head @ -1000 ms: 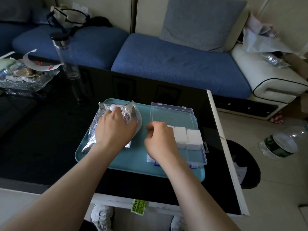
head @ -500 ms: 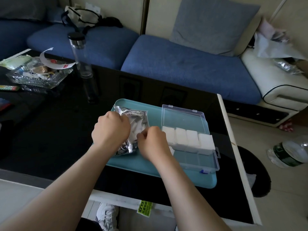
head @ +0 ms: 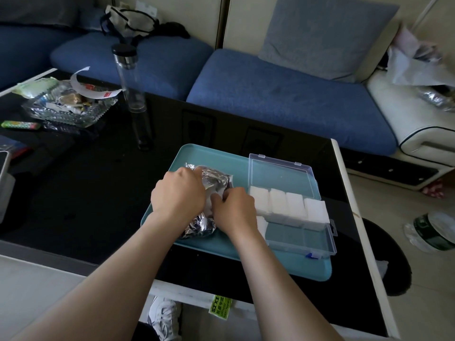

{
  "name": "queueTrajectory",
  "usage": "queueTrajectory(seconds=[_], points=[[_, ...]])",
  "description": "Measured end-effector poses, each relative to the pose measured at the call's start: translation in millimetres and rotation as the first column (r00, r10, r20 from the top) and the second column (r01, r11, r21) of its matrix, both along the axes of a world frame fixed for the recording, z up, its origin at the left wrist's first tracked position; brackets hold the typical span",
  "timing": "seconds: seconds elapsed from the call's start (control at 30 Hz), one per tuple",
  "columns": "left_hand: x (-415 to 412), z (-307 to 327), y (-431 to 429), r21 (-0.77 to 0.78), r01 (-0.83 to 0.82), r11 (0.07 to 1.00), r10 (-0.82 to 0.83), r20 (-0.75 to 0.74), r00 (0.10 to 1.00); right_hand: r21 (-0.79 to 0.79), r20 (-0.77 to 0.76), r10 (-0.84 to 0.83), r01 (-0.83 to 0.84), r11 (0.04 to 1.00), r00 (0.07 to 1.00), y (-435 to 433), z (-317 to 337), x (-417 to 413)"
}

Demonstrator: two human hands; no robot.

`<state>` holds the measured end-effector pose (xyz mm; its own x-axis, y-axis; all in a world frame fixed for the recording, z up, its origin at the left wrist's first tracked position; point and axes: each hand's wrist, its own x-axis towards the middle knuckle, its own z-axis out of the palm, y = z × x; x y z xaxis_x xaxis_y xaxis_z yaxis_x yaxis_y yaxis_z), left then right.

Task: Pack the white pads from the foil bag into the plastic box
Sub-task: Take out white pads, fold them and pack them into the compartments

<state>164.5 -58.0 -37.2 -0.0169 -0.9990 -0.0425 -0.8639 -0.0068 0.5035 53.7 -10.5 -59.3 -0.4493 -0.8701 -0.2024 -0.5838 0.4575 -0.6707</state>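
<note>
A: What's yr right hand (head: 234, 212) gripping?
B: Can't say. My fingertips are curling under, out of sight. Only a white sliver (head: 209, 205) is showing btwn my hands; pad or not, unclear.
A: And the foil bag (head: 214, 179)?
B: My left hand (head: 178, 193) is covering its middle & mouth. My rt wrist is hiding part of one white pad (head: 262, 226) at the near-left corner of the plastic box (head: 331, 238). The floor bottle (head: 433, 230) is getting cut off by the rt edge.

Dim daylight; sharp, wide-angle edge bowing

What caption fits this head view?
Left hand holds foil bag, right hand at its mouth, beside plastic box of white pads.
</note>
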Motion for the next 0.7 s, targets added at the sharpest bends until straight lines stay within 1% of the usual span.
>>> queueTrajectory(seconds=[0.1,0.3,0.4,0.5,0.6,0.7], points=[[0,1,1,-0.011,0.0,1.0,0.0,-0.027,1.0,-0.054,-0.013,-0.034,0.034,0.998,0.999,-2,-2,-2],[-3,8,4,-0.034,0.002,0.999,-0.003,-0.02,1.0,-0.16,0.024,-0.025,0.029,0.987,0.999,-4,14,-8],[-4,3,3,-0.094,-0.004,0.996,0.0,-0.04,0.999,-0.228,0.0,-0.026,0.025,0.973,1.0,-2,21,-18],[-6,2,3,-0.148,0.002,0.989,-0.012,-0.065,0.998,-0.311,0.043,-0.036,0.047,0.949,0.998,3,28,-30],[-13,5,5,-0.084,-0.012,0.996,0.003,-0.102,0.995,-0.397,0.099,-0.005,0.044,0.917,0.995,9,34,-42],[-20,10,8,0.002,0.057,0.998,-0.056,-0.143,0.988,-0.461,0.145,-0.002,0.07,0.885,0.989,15,37,-53]])
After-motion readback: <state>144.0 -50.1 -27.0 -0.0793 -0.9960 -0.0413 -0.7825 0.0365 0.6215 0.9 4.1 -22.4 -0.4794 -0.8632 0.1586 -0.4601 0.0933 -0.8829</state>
